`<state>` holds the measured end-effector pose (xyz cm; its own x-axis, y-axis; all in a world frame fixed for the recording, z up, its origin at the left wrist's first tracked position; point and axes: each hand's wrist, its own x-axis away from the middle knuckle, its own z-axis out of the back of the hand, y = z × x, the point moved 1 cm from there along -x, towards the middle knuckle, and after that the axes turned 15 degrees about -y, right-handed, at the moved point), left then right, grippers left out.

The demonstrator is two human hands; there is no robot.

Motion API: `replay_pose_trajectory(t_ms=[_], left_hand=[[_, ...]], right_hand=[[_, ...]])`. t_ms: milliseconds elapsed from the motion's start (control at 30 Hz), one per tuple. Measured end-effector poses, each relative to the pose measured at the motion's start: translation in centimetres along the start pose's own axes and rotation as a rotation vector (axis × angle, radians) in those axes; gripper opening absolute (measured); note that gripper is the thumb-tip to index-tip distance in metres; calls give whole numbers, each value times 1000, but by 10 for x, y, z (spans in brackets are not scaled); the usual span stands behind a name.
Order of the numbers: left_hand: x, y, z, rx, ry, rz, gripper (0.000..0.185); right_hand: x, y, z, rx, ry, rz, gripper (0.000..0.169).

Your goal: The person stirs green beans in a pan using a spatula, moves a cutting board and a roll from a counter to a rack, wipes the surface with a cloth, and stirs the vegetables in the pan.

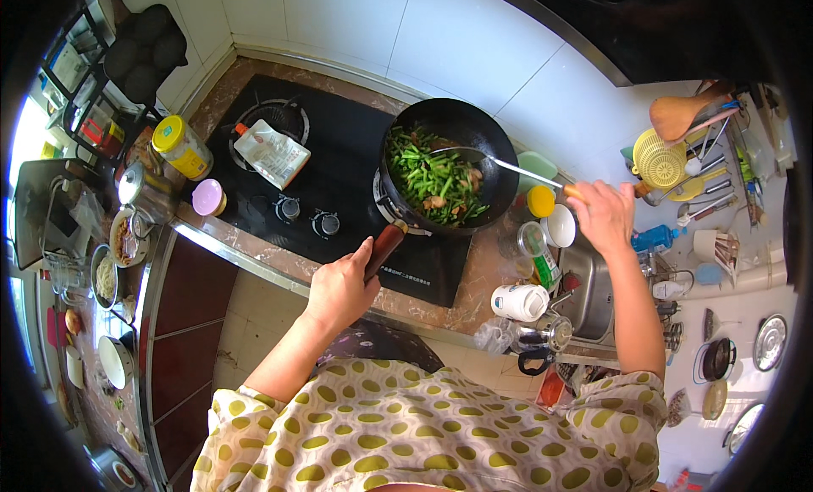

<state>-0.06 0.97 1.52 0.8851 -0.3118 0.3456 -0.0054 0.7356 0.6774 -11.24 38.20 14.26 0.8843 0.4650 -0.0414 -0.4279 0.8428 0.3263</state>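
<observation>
A black wok (495, 136) stands on the right burner of the black glass hob (343, 130). Chopped green vegetables (435, 174) with brownish pieces, perhaps meat, lie in it. My left hand (343, 285) is wrapped around the wok's dark wooden handle (385, 247). In my right hand (602, 216) is the wooden grip of a metal spatula or ladle (524, 170); its head rests among the greens, partly hidden by them. A white spouted pouch with an orange cap (276, 154) lies over the left burner.
Left of the hob are a yellow-lidded jar (183, 148), a pink-lidded tub (208, 198) and a metal pot (149, 193). Right of the wok stand a yellow-capped jar (540, 202), a white bowl (560, 226) and a white canister (519, 303), near the sink (591, 295). Utensils hang beyond.
</observation>
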Motion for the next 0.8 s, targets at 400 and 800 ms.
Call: replay_pose_trajectory(t_ms=[400, 800], left_hand=[[-1, 1, -1, 19, 12, 34, 60], [1, 0, -7, -78, 65, -47, 59]], right_hand=[[-142, -7, -27, 57, -67, -44, 13], [-57, -18, 16, 93, -32, 324, 20]])
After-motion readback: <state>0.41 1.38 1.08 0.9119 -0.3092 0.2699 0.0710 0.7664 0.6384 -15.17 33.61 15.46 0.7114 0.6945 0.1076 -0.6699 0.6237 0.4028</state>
